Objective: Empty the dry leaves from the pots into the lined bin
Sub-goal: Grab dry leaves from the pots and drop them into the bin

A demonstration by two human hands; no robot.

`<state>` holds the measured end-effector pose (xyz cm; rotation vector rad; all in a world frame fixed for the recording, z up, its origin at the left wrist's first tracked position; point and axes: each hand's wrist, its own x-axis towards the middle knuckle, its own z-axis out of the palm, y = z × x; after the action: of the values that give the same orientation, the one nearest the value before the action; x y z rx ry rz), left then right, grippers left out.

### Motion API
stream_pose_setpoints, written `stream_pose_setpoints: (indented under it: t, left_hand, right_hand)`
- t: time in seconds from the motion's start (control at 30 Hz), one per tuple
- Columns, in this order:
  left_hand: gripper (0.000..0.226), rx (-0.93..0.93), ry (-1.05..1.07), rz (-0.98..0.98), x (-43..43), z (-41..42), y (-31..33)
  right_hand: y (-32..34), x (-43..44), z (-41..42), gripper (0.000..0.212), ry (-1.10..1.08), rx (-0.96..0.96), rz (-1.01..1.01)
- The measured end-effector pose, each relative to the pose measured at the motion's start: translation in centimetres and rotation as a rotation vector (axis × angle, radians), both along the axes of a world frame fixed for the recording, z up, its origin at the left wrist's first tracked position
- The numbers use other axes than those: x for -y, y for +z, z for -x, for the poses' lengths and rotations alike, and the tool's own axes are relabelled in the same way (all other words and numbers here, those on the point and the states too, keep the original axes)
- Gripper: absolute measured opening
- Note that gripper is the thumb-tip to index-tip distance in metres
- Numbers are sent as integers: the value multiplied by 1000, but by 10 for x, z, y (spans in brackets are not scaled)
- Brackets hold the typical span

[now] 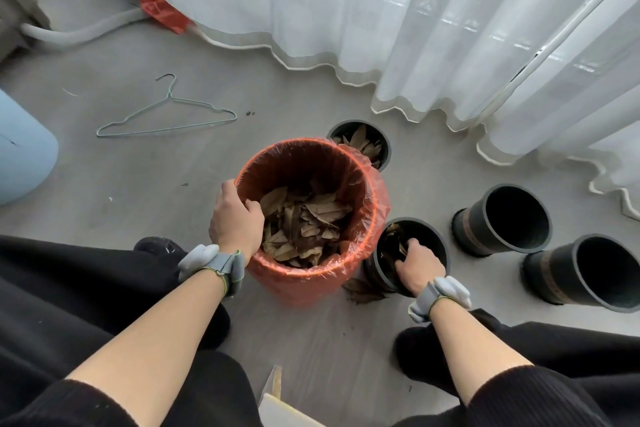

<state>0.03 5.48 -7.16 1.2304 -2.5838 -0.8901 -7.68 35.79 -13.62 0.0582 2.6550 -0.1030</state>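
Orange-lined bin point(298, 284), floor centre: left grip point(235, 224) curls over its near-left rim. Black pot point(434, 236) stands just right of the bin. Right grip point(420, 269) is sunk among the pot's dry leaves point(393, 236), closure hidden. Transfer judged leftward, over the rim.

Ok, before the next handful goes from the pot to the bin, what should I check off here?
Bin steadied: ok, left hand grips the rim of the lined bin.
Room in bin: ok, dry leaves sit below the rim.
Handful secured: cannot tell, right hand reaches into the near pot, fingertips hidden.
Floor clean: not ok, spilled leaves lie at that pot's base.
Other pots done: not ok, far pot holds leaves.
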Motion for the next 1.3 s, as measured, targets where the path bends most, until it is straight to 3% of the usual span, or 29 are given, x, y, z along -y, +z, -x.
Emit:
stream_pose_setpoints:
  t: [0.23, 0.53, 0.67, 0.83, 1.3]
  left_hand:
    - [33, 1, 1, 20, 2, 1, -5]
    - [34, 10, 9, 13, 1, 0, -7]
    - [34, 4, 6, 13, 0, 1, -7]
    - [34, -1, 0, 15, -1, 0, -5]
    - [36, 11, -5, 17, 0, -1, -6]
  right_hand:
    - [16, -10, -4, 27, -69, -70, 81]
    - [54, -30, -2, 27, -148, -62, 363]
    - [58, -36, 2, 20, -215, 23, 510]
    - [49, -44, -6, 6, -277, 87, 548]
    - [92, -49, 2, 15, -496, 294, 888]
